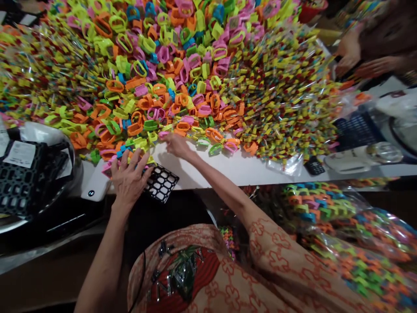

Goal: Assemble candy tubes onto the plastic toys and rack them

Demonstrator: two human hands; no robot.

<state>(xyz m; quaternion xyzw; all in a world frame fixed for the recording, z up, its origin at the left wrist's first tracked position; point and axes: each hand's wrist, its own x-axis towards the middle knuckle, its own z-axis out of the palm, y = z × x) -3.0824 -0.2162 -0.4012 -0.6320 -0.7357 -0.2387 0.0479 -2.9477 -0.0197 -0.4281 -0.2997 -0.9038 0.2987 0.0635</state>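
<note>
My left hand (130,176) lies palm down with its fingers spread over bright plastic pieces at the table's front edge. Beside its fingertips is a black plastic grid tray (162,183) with open cells, partly hidden by the hand. My right hand (177,145) is at the near edge of the heap, its fingers bent together. A pink plastic piece (163,134) lies at those fingertips; whether they grip it is hard to see. Behind both hands rises a large heap of watch-like plastic rings (159,89) in orange, pink, yellow, green and blue.
Small yellow-and-red pieces (286,91) lie heaped at the right. A white power bank (95,184) and a metal basin (76,167) with black grids are at left. Bags of coloured pieces (361,265) sit below right. Another person's hands (374,67) are at upper right.
</note>
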